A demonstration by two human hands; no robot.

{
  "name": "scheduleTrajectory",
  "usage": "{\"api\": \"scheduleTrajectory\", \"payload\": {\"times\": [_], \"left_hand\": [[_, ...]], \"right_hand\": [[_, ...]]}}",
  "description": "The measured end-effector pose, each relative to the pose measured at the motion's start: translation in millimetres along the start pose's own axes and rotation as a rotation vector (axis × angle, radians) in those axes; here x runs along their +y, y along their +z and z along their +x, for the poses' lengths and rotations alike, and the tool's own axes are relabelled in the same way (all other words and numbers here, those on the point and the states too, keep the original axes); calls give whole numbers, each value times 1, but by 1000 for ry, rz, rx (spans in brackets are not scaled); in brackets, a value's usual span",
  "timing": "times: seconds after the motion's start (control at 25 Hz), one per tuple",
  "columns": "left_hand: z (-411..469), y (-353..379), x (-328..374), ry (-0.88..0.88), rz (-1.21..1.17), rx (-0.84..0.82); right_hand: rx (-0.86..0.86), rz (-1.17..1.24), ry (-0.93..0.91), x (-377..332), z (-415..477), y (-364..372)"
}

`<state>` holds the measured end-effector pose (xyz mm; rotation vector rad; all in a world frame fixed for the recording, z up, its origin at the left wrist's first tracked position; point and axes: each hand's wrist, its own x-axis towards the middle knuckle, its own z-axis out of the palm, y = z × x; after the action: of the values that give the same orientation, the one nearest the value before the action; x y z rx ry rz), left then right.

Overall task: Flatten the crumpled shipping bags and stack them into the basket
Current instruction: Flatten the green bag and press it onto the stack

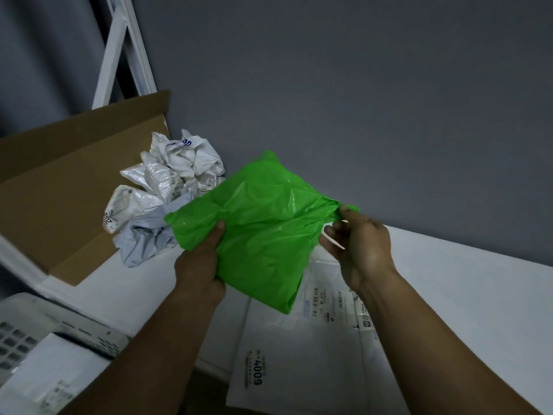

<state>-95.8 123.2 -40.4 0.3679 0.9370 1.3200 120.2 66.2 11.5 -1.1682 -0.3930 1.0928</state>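
Green shipping bag [263, 229] is held above the tabletop [449, 295], stretched between both hands, likely so its creases pull out. Left hand [200, 265] clamps the bag's left edge, thumb on top, fingers hidden beneath; right hand [356, 247] pinches its right corner between thumb and curled fingers. Beyond the bag's left side crumpled white bags [167, 187] lie against a cardboard box [59, 190]; under it lies a flattened white bag [299, 354]; the basket [59, 327] sits well to its lower left

Head-worn view, close, forward and down

Crumpled bags [167, 190] behind held bag [260, 235] — basket [68, 324] btm-left.
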Motion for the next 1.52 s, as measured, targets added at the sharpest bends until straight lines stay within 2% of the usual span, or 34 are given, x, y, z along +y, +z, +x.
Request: {"api": "scheduleTrajectory", "payload": {"times": [0.16, 0.32, 0.44, 0.56, 0.68, 0.76, 0.84, 0.92, 1.0, 1.08, 1.16, 1.2, 1.24, 1.32, 1.4, 1.52], "left_hand": [[-10, 13, -4, -46, 0, -36], [-18, 22, -1, -124, -2, -145], [-15, 19, 9, -139, -20, -111], [-9, 15, 7, -108, -26, -74], [-12, 18, 3, -129, -17, -116], [-15, 19, 6, -143, 57, -150], [-13, 18, 17, -112, 142, -120], [-9, 15, 33, 22, 202, -10], [-10, 15, 46, 187, 432, 59], [-15, 19, 48, 173, 667, -80], [-23, 22, 43, -56, 754, -267], [-25, 20, 39, -142, 755, -290], [-25, 18, 36, -156, 751, -261], [-19, 13, 35, -55, 667, -137], [-12, 7, 35, 7, 495, -17], [-4, 3, 31, 21, 346, 46]], "right_hand": [[-235, -182, 196, 12, -15, 10], [-158, -115, 114, 14, -9, 5], [-116, -159, 76, 7, -2, -8], [-84, -118, 86, 8, 0, -14], [-158, -102, 178, 7, -7, -14], [-203, -174, 191, 6, -8, -16], [-173, -245, 140, 4, -3, -21], [-176, -279, 116, 1, 0, -27], [-247, -343, 122, -2, -1, -31], [-338, -441, 139, -2, -3, -32], [-412, -529, 166, 1, -6, -31], [-437, -563, 175, 2, -7, -30], [-442, -584, 177, 2, -7, -30], [-378, -558, 162, 2, -4, -33], [-240, -472, 129, 1, 1, -38], [-185, -401, 165, 0, 3, -40]]}}
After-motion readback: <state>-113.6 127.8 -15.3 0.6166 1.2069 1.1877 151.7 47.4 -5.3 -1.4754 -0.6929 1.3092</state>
